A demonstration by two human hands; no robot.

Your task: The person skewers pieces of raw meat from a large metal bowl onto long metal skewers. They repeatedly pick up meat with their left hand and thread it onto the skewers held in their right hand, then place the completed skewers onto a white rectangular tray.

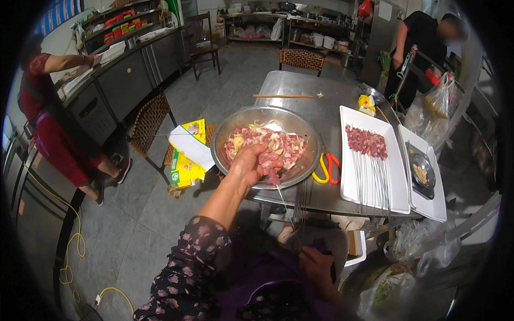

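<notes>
My left hand (pixel 253 164) is over the near rim of a steel bowl (pixel 217 140), with its fingers around pieces of raw meat (pixel 274 178). A thin metal skewer (pixel 286 202) runs from that meat down to my right hand (pixel 319 267), which grips its lower end near my lap. Inside the bowl lies cut raw meat (pixel 291 156) mixed with onion slices. Right of the bowl, a white tray (pixel 373 192) holds several loaded meat skewers (pixel 366 142), side by side with their bare ends towards me. Scissors (pixel 327 172) with yellow and red handles lie between bowl and tray.
A second white tray (pixel 437 200) with a small metal dish (pixel 422 170) stands farther right on the steel table (pixel 277 82). Yellow packaging (pixel 186 168) is left of the bowl. Woven chairs (pixel 149 122) stand nearby. One person (pixel 56 116) works at the left counter, another person (pixel 421 44) at the right.
</notes>
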